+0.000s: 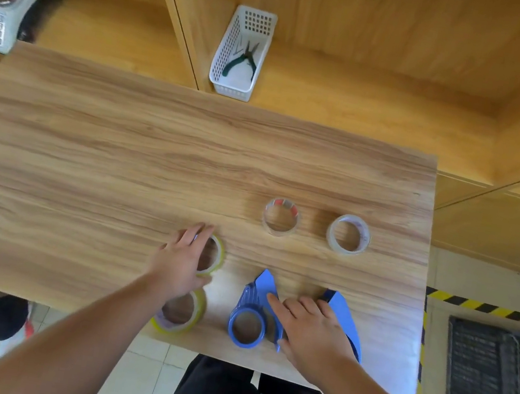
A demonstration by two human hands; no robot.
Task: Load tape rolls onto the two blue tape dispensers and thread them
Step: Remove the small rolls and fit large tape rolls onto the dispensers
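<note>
Two blue tape dispensers lie near the table's front edge: the left dispenser (249,318) shows its round hub, the right dispenser (346,319) is partly hidden. My right hand (309,330) rests flat between them, fingers spread over both. My left hand (182,261) covers a yellow-tinted tape roll (217,254), fingers around its rim. A second yellow-tinted roll (185,316) lies under my left wrist at the table edge. Two clear rolls lie farther back: the left clear roll (281,217) and the right clear roll (349,234).
A white perforated basket (244,51) with pliers stands on the shelf behind the table (121,158). A scale-like device (6,3) sits at the far left. A black crate (494,387) stands on the floor at right, beside yellow-black floor tape.
</note>
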